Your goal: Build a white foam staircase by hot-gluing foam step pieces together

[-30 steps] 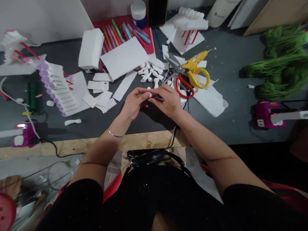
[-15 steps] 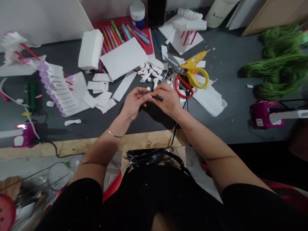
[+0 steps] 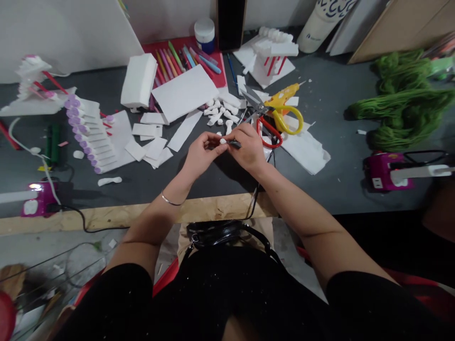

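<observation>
My left hand (image 3: 203, 154) pinches a small white rounded piece (image 3: 222, 141) between thumb and fingertips. My right hand (image 3: 250, 148) is closed on a dark slim tool (image 3: 233, 143), whose kind I cannot make out, and its fingertips meet the white piece too. Just beyond the fingers lies a pile of small white twisted pieces (image 3: 215, 112). Scissors (image 3: 262, 109) with one red and one yellow handle lie by my right hand, beside a yellow glue gun (image 3: 283, 96). Left of my left hand, white cut strips (image 3: 155, 147) are scattered on the dark table (image 3: 170, 177).
A white stepped model with purple discs (image 3: 90, 135) stands at left. Markers (image 3: 174, 59) lie on a red sheet behind a white board (image 3: 185, 92). Green yarn (image 3: 401, 99) is at right. Purple power sockets (image 3: 39, 199) sit at left, with another purple socket (image 3: 382, 173) at right.
The white piece between my fingertips now shows more plainly, and my fingers have shifted slightly around it. The whole view has moved a little as the head turned.
</observation>
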`<act>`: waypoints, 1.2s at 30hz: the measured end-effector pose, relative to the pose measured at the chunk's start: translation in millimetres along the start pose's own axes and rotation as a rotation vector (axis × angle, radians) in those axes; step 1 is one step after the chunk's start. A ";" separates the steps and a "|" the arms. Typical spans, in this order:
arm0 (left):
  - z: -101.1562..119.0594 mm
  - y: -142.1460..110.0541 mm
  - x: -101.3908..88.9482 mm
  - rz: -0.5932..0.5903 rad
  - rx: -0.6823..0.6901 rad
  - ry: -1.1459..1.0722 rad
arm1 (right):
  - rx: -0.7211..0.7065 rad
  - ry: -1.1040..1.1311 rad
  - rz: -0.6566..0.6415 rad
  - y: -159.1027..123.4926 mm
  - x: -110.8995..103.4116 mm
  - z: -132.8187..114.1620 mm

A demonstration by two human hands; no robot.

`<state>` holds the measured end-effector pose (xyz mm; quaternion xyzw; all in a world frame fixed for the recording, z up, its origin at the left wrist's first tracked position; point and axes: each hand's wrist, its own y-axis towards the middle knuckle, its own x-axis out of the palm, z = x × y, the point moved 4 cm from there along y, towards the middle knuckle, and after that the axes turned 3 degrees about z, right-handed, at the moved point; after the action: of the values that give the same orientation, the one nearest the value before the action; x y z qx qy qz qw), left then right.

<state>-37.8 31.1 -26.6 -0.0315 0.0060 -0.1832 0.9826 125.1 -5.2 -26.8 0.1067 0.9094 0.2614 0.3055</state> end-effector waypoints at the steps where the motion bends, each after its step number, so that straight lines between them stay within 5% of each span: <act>1: -1.4 -0.2 1.4 0.004 0.004 0.012 | -0.005 -0.014 -0.005 -0.6 1.2 -0.8; 7: 3.5 2.4 -3.2 0.048 0.020 0.148 | -0.093 -0.134 0.020 -2.3 5.3 -6.3; 12: 22.3 12.9 -12.9 0.094 0.285 0.740 | -0.058 -0.152 0.064 0.1 -3.1 0.2; 16: 14.6 25.5 -12.8 0.048 0.319 0.994 | -0.054 -0.130 0.136 1.7 -13.4 3.1; 26: 12.2 34.5 -15.5 -0.015 0.270 1.220 | 0.033 -0.081 0.179 2.9 -20.7 6.9; 36: 8.8 34.8 -7.2 -0.067 0.276 1.122 | 0.086 -0.059 0.175 4.2 -22.4 15.4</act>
<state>-31.8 66.6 -20.0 0.1987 0.5013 -0.2019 0.8176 152.4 -3.3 -23.7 0.2065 0.8976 0.2445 0.3032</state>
